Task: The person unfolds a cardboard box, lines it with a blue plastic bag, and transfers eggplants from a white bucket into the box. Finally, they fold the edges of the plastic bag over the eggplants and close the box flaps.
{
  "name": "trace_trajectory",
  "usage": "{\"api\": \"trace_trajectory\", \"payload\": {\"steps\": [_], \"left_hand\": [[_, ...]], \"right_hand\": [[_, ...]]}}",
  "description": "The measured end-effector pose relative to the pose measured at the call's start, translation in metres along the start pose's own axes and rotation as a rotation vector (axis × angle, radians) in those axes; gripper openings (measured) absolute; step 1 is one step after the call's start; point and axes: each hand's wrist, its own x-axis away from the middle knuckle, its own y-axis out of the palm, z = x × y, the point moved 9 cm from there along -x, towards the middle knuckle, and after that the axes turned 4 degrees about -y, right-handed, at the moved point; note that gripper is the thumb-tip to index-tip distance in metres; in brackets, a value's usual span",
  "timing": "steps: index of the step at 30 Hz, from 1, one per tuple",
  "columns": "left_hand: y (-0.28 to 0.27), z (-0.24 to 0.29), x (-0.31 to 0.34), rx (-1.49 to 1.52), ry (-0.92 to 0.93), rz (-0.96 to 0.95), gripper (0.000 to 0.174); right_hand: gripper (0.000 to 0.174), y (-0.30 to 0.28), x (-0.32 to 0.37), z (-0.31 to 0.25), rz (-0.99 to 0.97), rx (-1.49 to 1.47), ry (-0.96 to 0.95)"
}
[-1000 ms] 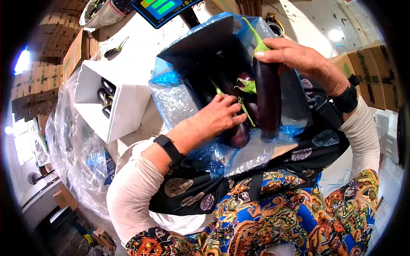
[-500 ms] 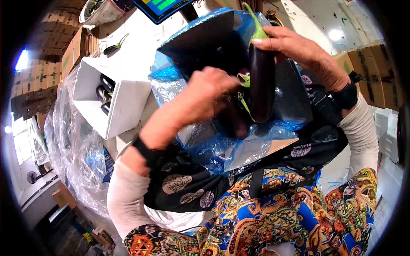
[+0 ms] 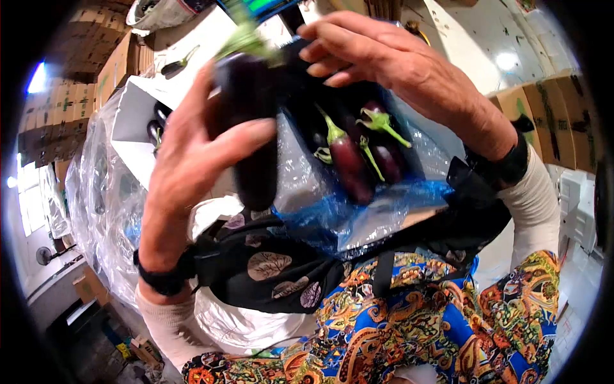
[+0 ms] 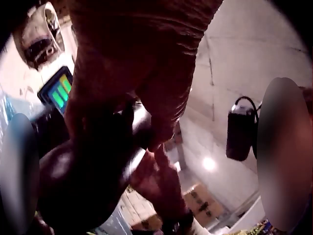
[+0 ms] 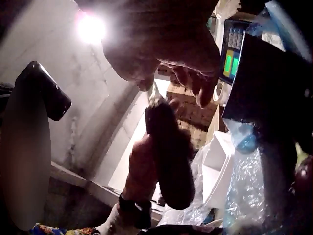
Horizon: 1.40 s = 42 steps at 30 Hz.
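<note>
In the head view a large dark purple eggplant (image 3: 256,173) with a green cap is upright, blurred by motion. My left hand (image 3: 182,157) grips it round its upper part, thumb across the front. The right wrist view also shows this eggplant (image 5: 170,156), its stem end just below my right hand (image 5: 166,44). Fingers extended and holding nothing, the right hand (image 3: 409,77) hovers over the far side of a box lined with blue plastic (image 3: 313,217). Inside that box lie several eggplants (image 3: 350,168) with green stems, one of them reddish purple.
A white foam box (image 3: 132,118) holding eggplants stands at left, partly behind the left hand. Clear plastic sheeting (image 3: 96,198) hangs beside it. A scale with a lit display (image 3: 265,8) is at the top. A small eggplant (image 3: 173,67) lies on the floor; cardboard boxes (image 3: 543,115) stand at right.
The large eggplant has gone from the right hand to the left and moved leftward out of the box. My left hand left the box's contents; the right hand let go and moved left.
</note>
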Motion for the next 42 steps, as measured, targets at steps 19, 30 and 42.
{"api": "trace_trajectory", "payload": {"steps": [19, 30, 42], "left_hand": [[0.020, -0.407, 0.377, 0.073, -0.856, 0.465, 0.041], [0.040, -0.401, 0.350, 0.170, -0.846, 0.461, 0.037], [0.033, -0.387, 0.326, 0.201, -0.797, 0.451, 0.034]], "right_hand": [[0.028, -0.076, 0.030, 0.047, 0.129, 0.383, 0.353], [0.032, -0.085, 0.035, 0.048, 0.138, 0.429, 0.360], [0.037, -0.139, 0.045, 0.065, 0.318, 0.431, 0.376]]}}
